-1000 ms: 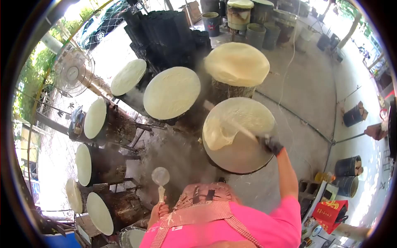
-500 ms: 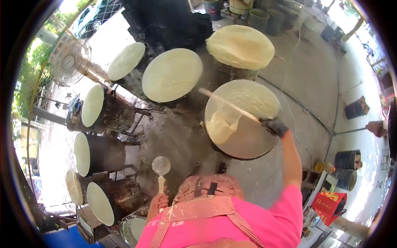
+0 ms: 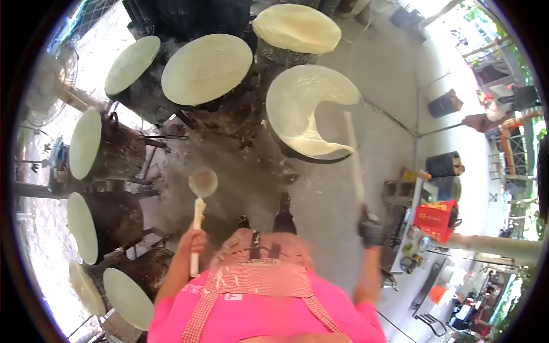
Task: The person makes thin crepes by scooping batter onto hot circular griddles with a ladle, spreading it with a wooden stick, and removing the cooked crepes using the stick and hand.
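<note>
My left hand [image 3: 191,242] is wrapped round the pale handle of a ladle [image 3: 203,182], its round bowl held up over the floor. My right hand [image 3: 370,230], in a dark glove, grips a long wooden stick [image 3: 358,177] at its lower end. The stick's far end lies over the right side of a large round pan [image 3: 337,123], looking slightly blurred. Creamy batter [image 3: 290,108] covers that pan in a crescent, leaving a bare patch at the right. A thin flap of batter stretches along the near edge toward the stick.
Several drum-like stoves with pale round tops curve along the left, including one stove [image 3: 86,228]. More pale rounds [image 3: 207,68] stand ahead. A red bag [image 3: 436,220] sits by a side table at right, near dark buckets [image 3: 445,164]. A fan [image 3: 48,86] stands far left.
My right hand and the stick have swung down and right, from across the pan to its right edge. The batter has spread from two patches into a crescent. The ladle stays in my left hand.
</note>
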Tool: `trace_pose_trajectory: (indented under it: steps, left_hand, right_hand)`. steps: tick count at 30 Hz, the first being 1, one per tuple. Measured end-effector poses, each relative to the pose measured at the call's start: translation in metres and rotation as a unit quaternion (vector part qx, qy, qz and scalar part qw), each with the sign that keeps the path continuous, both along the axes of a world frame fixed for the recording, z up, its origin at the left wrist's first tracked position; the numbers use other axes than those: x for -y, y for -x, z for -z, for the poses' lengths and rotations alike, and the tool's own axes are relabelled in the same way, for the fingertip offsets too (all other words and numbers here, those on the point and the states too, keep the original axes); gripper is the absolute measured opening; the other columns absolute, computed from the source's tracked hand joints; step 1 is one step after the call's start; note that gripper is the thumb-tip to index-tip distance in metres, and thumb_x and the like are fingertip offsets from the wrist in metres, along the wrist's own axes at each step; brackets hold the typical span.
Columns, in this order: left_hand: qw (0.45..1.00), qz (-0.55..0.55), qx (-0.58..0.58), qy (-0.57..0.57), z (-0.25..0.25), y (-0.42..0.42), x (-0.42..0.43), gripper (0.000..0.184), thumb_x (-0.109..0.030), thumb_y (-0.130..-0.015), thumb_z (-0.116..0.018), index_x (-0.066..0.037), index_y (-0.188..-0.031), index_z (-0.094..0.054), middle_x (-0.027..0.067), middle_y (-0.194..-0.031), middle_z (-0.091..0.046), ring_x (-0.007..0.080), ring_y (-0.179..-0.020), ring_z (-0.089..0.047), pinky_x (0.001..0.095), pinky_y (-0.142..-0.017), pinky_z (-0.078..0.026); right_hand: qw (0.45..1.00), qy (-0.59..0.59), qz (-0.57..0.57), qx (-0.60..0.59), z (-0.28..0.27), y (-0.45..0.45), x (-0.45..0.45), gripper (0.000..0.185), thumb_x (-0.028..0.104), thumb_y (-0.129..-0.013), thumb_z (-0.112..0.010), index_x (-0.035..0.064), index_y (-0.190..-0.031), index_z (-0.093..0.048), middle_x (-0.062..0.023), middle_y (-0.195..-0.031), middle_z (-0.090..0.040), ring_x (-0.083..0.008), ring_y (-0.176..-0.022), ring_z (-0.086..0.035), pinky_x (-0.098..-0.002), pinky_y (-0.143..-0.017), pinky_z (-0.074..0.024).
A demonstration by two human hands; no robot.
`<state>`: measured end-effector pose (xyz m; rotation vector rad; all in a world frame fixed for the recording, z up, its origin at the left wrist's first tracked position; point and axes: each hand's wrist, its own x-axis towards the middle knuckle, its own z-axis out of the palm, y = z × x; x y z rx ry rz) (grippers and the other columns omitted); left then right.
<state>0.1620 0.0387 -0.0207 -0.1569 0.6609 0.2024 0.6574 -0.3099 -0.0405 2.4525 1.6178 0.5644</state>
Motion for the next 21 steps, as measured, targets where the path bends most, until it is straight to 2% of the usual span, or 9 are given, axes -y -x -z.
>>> trace_pose_trajectory:
  steps: [1, 3, 5, 8, 10, 11, 16, 18, 21]
  left_hand:
    - [1.0, 0.009, 0.022, -0.008, -0.005, 0.001, -0.005, 0.05, -0.007, -0.083, -0.043, -0.03, -0.126, -0.035, 0.0027, -0.068, -0.038, 0.0085, -0.047, -0.033, 0.0167, -0.035, -0.032]
    - [0.999, 0.02, -0.023, -0.042, -0.026, -0.002, -0.004, 0.05, -0.007, -0.08, -0.045, -0.032, -0.123, -0.037, 0.0018, -0.068, -0.041, 0.0095, -0.049, -0.035, 0.0172, -0.033, -0.03]
    - [0.998, 0.026, 0.011, -0.064, -0.035, 0.009, 0.004, 0.053, -0.008, -0.081, -0.045, -0.031, -0.127, -0.033, 0.003, -0.071, -0.041, 0.0107, -0.051, -0.036, 0.0192, -0.035, -0.032]
    - [0.987, 0.069, 0.096, -0.106, -0.038, 0.03, 0.008, 0.05, -0.01, -0.083, -0.044, -0.029, -0.128, -0.033, 0.0037, -0.072, -0.041, 0.011, -0.053, -0.036, 0.0206, -0.038, -0.033]
    - [0.995, 0.059, 0.036, -0.072, -0.052, 0.032, 0.021, 0.047, -0.011, -0.084, -0.043, -0.027, -0.127, -0.033, 0.003, -0.068, -0.04, 0.0103, -0.049, -0.034, 0.0216, -0.037, -0.033]
    - [0.996, 0.064, 0.032, -0.06, -0.049, 0.028, 0.021, 0.044, -0.012, -0.084, -0.043, -0.026, -0.125, -0.033, 0.0029, -0.068, -0.04, 0.0102, -0.049, -0.034, 0.0217, -0.037, -0.033]
    - [0.992, 0.122, 0.009, 0.003, -0.026, -0.047, 0.036, 0.032, -0.014, -0.086, -0.041, -0.023, -0.115, -0.034, 0.0025, -0.066, -0.038, 0.0101, -0.047, -0.034, 0.0222, -0.036, -0.032]
    - [0.99, 0.139, -0.001, -0.002, -0.03, -0.06, 0.041, 0.027, -0.015, -0.086, -0.04, -0.022, -0.111, -0.034, 0.0024, -0.065, -0.037, 0.0101, -0.047, -0.033, 0.0224, -0.035, -0.031]
    - [0.988, 0.152, -0.012, 0.003, -0.032, -0.069, 0.047, 0.019, -0.016, -0.087, -0.039, -0.02, -0.105, -0.034, 0.0022, -0.064, -0.036, 0.01, -0.046, -0.033, 0.0227, -0.034, -0.031]
  right_hand:
    - [0.983, -0.046, 0.068, -0.165, 0.041, 0.033, -0.033, 0.045, 0.014, -0.082, -0.048, 0.0023, -0.125, -0.04, -0.0029, -0.045, -0.039, -0.017, -0.036, -0.039, -0.0322, -0.032, -0.0312]
    - [0.866, -0.096, 0.249, -0.423, 0.061, 0.096, -0.126, 0.04, 0.024, -0.08, -0.047, 0.0096, -0.117, -0.047, -0.0071, -0.052, -0.048, -0.0216, -0.048, -0.049, -0.0351, -0.042, -0.0369]
    - [0.875, -0.104, 0.292, -0.372, 0.041, 0.145, -0.186, 0.04, 0.045, -0.081, -0.044, 0.0144, -0.102, -0.059, -0.0129, -0.06, -0.057, -0.0288, -0.063, -0.058, -0.0418, -0.059, -0.0442]
    - [0.918, -0.195, 0.216, -0.269, 0.036, 0.139, -0.166, 0.013, 0.021, -0.078, -0.05, 0.0142, -0.083, -0.059, -0.0074, -0.059, -0.056, -0.0234, -0.052, -0.056, -0.039, -0.042, -0.0426]
    - [0.902, -0.12, 0.236, -0.34, 0.017, 0.14, -0.144, 0.022, 0.033, -0.077, -0.052, 0.0153, -0.088, -0.061, -0.011, -0.06, -0.057, -0.0259, -0.056, -0.057, -0.0394, -0.048, -0.0439]
    - [0.891, -0.124, 0.261, -0.35, 0.02, 0.136, -0.135, 0.024, 0.034, -0.075, -0.053, 0.0149, -0.087, -0.061, -0.0108, -0.06, -0.057, -0.0252, -0.056, -0.057, -0.0387, -0.047, -0.044]
    - [0.825, -0.294, 0.314, -0.366, 0.085, 0.127, -0.195, 0.034, 0.042, -0.067, -0.059, 0.0131, -0.084, -0.061, -0.0097, -0.062, -0.058, -0.0219, -0.055, -0.057, -0.0353, -0.047, -0.0443]
    - [0.846, -0.315, 0.246, -0.353, 0.078, 0.133, -0.206, 0.038, 0.045, -0.063, -0.062, 0.0124, -0.083, -0.061, -0.0092, -0.062, -0.059, -0.0206, -0.055, -0.057, -0.034, -0.046, -0.0444]
    - [0.873, -0.194, 0.208, -0.395, 0.021, 0.114, -0.149, 0.038, 0.046, -0.068, -0.056, 0.0103, -0.081, -0.061, -0.0098, -0.065, -0.06, -0.0208, -0.057, -0.058, -0.0352, -0.049, -0.0452]
